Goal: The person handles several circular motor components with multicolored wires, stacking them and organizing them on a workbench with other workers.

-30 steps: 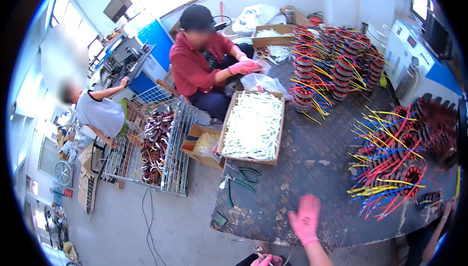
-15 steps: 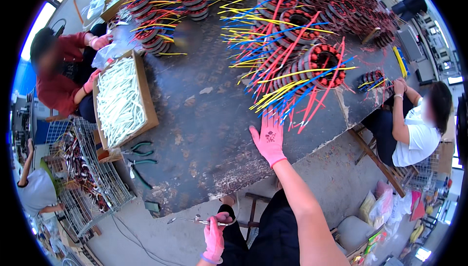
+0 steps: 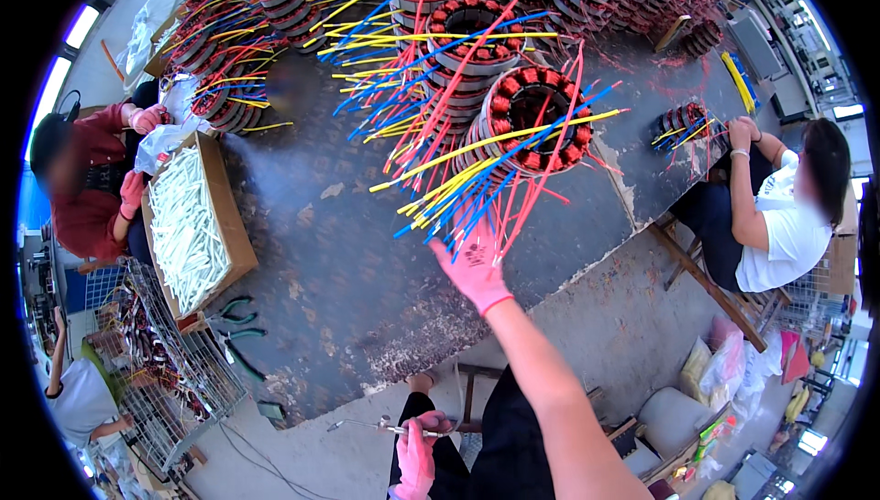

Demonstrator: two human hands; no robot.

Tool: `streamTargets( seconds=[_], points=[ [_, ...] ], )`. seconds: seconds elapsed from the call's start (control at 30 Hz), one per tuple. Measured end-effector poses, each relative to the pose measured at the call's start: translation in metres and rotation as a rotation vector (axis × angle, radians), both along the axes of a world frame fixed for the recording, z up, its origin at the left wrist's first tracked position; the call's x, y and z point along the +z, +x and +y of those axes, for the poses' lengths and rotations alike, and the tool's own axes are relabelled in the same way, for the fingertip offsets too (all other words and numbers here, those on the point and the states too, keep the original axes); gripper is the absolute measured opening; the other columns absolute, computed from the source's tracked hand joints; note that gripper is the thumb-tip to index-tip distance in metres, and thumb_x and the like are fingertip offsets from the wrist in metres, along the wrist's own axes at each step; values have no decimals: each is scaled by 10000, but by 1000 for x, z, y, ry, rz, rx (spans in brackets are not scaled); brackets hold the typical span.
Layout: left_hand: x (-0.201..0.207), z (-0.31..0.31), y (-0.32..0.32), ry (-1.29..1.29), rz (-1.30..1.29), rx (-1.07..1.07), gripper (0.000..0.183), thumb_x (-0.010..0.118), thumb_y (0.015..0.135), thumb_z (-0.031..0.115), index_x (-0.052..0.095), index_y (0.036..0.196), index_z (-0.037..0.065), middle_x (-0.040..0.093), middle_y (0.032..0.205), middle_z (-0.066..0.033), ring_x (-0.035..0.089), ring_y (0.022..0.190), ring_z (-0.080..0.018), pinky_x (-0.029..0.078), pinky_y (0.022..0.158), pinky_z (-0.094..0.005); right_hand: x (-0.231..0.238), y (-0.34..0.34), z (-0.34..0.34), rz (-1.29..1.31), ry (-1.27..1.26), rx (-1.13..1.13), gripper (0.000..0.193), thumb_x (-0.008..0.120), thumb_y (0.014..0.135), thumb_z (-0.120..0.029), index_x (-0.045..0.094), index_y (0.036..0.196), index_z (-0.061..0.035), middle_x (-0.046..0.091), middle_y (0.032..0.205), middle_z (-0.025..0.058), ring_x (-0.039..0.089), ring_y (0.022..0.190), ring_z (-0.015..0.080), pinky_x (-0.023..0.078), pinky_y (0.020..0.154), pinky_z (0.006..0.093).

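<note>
My left hand (image 3: 417,457), in a pink glove, is closed around a slim metal torch (image 3: 390,426) below the table's near edge, its thin nozzle pointing left. My right hand (image 3: 476,275), also pink-gloved, reaches up to a bundle of red, yellow and blue lead wires (image 3: 449,197). The thumb stands apart; the other fingers stretch up under the wires, which partly cover them. These wires hang from a stack of motor stators (image 3: 536,121), ring-shaped cores with red-wound coils, lying tilted on the table.
A cardboard box (image 3: 234,225) of white sleeves stands left on the worn dark table (image 3: 321,317), near green-handled pliers (image 3: 246,358). More stator stacks (image 3: 284,5) fill the back. One person (image 3: 87,188) sits left; another (image 3: 779,207) sits right beside a small stator stack (image 3: 683,124).
The view has shifted, bringing the stators nearer and further left. My right hand has slid further under the wires. The torch stays in my left hand.
</note>
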State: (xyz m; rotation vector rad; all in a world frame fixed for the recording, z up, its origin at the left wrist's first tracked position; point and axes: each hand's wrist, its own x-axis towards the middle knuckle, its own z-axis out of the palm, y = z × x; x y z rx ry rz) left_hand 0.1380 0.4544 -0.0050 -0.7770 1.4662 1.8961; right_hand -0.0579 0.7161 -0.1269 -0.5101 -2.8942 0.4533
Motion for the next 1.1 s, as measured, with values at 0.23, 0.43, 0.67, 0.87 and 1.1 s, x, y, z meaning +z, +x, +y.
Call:
streamTargets(
  seconds=[0.23,0.43,0.67,0.87,1.1],
  points=[
    [5,9,-9,-25,24,16,361,424,1022,320,559,951,-7,636,1070,-175,652,894,-264,502,842,-381,64,50,2,-144,-137,290,678,536,875,-422,407,1375,17,398,1433,209,340,1344,372,200,1145,466],
    [3,23,-7,-76,43,31,349,448,1014,325,563,951,2,646,1062,-176,653,875,-252,499,823,-368,31,66,-88,-11,-152,823,766,544,847,-538,383,1424,-61,350,1494,135,270,1410,282,153,1187,405],
    [10,12,-3,-114,55,95,339,440,1018,308,556,938,0,643,1064,-189,654,895,-269,502,843,-390,38,62,34,-153,-76,403,769,637,808,-412,371,1417,-24,377,1455,207,337,1361,360,203,1152,488],
    [-1,-1,6,-127,82,196,366,451,1012,327,559,908,-6,650,1036,-191,654,874,-266,507,824,-400,57,80,-95,-103,-394,749,652,624,824,-328,441,1383,-46,402,1458,145,337,1376,285,193,1180,415],
    [10,-8,4,-147,77,186,403,443,1013,352,558,875,-9,648,1038,-185,645,858,-256,504,824,-389,10,69,-176,-112,-462,951,688,564,866,-428,388,1422,-64,366,1485,131,299,1397,273,154,1189,388]
  ],
)
